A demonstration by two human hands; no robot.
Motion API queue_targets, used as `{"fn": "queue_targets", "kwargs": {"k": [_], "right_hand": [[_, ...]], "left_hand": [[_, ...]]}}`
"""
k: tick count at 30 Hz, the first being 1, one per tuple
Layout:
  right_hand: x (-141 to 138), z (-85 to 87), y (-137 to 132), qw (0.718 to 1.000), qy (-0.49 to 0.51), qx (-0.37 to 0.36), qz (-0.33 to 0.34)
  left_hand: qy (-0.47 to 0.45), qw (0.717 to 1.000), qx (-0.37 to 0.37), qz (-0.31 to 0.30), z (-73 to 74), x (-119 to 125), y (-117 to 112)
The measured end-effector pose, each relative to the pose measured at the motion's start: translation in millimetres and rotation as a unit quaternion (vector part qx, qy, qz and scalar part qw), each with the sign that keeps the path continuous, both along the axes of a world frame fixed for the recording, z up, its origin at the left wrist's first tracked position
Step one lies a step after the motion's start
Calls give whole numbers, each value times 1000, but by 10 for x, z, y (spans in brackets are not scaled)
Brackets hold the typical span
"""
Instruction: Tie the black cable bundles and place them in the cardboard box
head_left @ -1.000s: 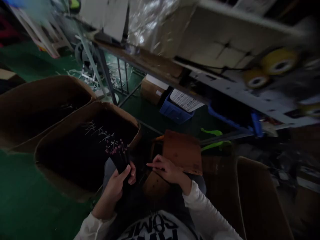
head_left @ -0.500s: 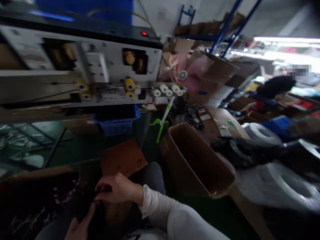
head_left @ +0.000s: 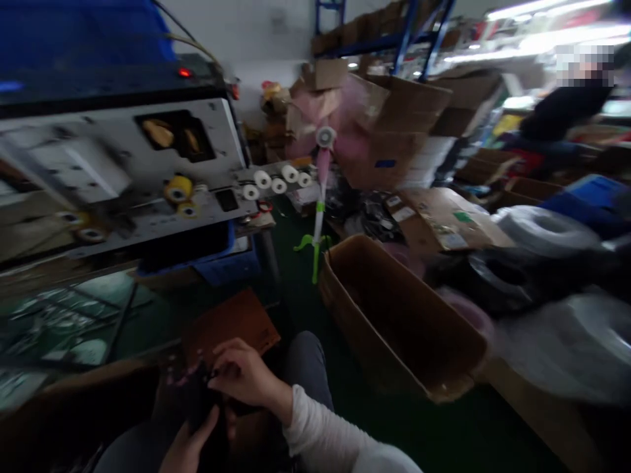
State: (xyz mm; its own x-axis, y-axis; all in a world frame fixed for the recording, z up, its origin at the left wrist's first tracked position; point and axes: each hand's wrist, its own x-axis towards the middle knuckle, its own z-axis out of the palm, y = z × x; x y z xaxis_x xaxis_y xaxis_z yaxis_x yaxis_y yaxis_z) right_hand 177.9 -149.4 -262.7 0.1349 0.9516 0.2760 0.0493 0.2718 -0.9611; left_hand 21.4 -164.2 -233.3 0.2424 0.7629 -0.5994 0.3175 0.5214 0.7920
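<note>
L hand [head_left: 191,439] grips dk bundle [head_left: 196,395]; R hand [head_left: 246,376] at top, grip unclear; ctn labels [head_left: 404,214] blurry.

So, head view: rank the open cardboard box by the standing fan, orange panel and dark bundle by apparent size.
1. Open cardboard box
2. Orange panel, partly covered
3. Dark bundle in the left hand, edges blurred
</note>
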Motion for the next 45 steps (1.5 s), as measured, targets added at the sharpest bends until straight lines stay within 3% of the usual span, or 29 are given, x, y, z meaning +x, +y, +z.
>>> {"fn": "queue_targets", "kwargs": {"k": [4, 9, 15, 19, 24, 30, 34, 39, 45], "right_hand": [[182, 77, -174, 994, 37, -98, 43], [299, 177, -124, 993, -28, -111, 42], [123, 191, -48, 996, -28, -83, 6], [-23, 231, -12, 988, 40, -147, -12], [-171, 325, 95, 982, 42, -184, -16], [-342, 305, 372, 977, -42, -197, 69], [-365, 376, 654, 973, -114, -172, 108], [-474, 666, 1094, 978, -123, -129, 110], [-898, 1077, 1597, 990, 3, -102, 98]], "left_hand": [[-148, 987, -64, -15, 43, 294, -72], [-260, 963, 12, -69, 58, 349, 24], [-304, 951, 31, -47, 58, 231, -6], [-324, 946, 17, -14, 70, 67, -49], [-370, 927, 25, 59, 76, -308, 15], [-440, 881, 73, 156, 202, -915, 181], [-473, 862, 63, 173, 198, -1221, 217], [-487, 854, 37, 176, 61, -1307, 169], [-460, 866, -2, 197, 23, -1362, 114]]}}
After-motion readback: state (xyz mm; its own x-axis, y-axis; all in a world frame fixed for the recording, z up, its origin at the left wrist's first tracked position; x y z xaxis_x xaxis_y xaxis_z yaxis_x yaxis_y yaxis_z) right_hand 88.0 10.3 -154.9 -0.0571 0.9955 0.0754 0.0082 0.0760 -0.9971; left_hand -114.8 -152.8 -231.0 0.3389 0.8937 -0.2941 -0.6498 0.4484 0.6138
